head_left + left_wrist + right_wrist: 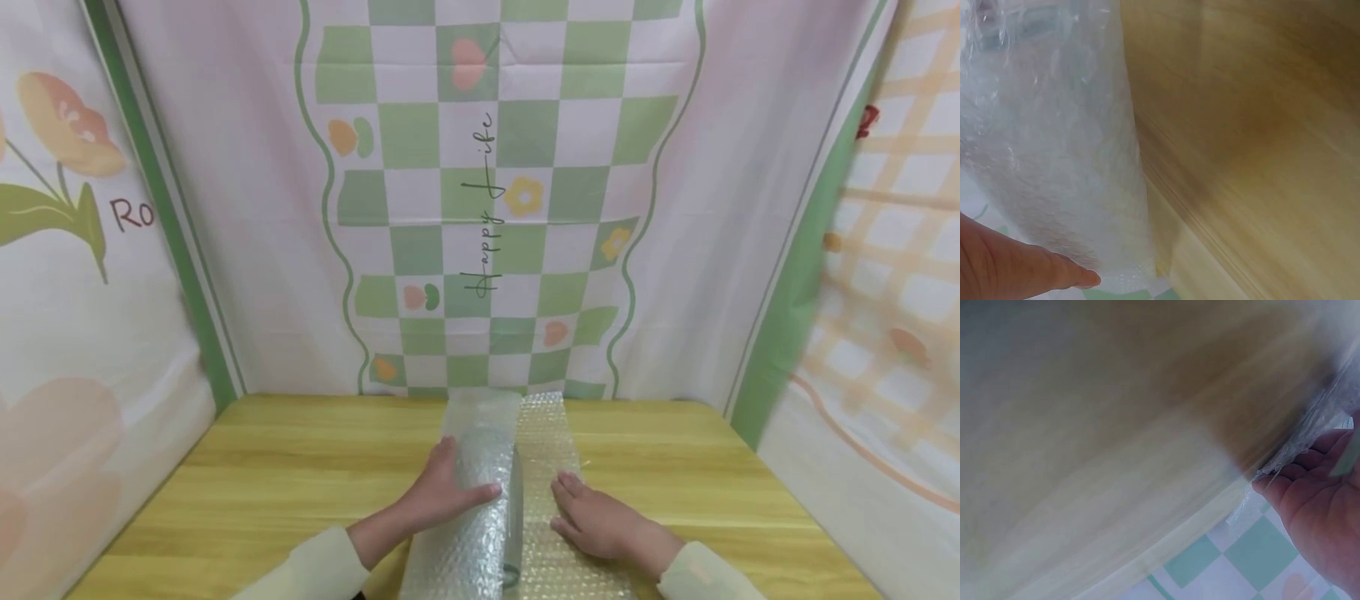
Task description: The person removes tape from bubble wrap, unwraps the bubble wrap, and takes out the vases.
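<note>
A long sheet of clear bubble wrap lies on the wooden table, its left part folded over a long grey-green object with a rounded outline. Only a narrow strip of that object shows uncovered; its kind cannot be told. My left hand rests on the folded layer, thumb stretched across the top. In the left wrist view, a straight digit lies along the wrap. With fingers extended, my right hand presses on the sheet's right part. The right wrist view shows its fingertips at the wrap's edge.
Behind the table hangs a curtain with a green and white check print. Printed cloth walls stand on the left and the right. The wrap's far end reaches the table's back edge.
</note>
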A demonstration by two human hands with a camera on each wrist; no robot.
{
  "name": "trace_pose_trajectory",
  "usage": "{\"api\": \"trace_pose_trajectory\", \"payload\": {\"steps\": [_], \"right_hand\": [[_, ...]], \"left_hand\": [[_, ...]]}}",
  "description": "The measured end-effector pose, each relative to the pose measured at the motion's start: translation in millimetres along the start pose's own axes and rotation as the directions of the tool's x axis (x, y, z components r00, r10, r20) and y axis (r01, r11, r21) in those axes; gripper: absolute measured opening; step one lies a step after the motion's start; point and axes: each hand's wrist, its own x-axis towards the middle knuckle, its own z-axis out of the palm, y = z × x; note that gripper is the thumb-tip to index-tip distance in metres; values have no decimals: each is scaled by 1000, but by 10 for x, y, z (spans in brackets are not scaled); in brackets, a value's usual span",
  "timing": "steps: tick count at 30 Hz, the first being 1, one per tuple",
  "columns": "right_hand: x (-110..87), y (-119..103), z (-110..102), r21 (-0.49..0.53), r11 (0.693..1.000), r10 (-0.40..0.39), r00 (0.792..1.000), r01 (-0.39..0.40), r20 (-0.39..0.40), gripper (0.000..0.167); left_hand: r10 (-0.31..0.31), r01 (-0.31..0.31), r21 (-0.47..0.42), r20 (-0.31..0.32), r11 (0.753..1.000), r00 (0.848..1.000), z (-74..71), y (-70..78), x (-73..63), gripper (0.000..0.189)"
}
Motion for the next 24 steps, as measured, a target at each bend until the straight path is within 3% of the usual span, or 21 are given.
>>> {"api": "trace_pose_trajectory", "payload": {"steps": [13, 24], "right_hand": [[7, -27, -30, 20, 1000, 8, 1000, -8, 19, 62], [13, -17, -40, 18, 1000, 8, 1000, -9, 18, 62]], "left_hand": [[-27, 25, 46, 40, 999, 999, 25, 60, -18, 123], [-4, 3, 62, 26, 998, 1000, 28, 42, 5, 121]]}}
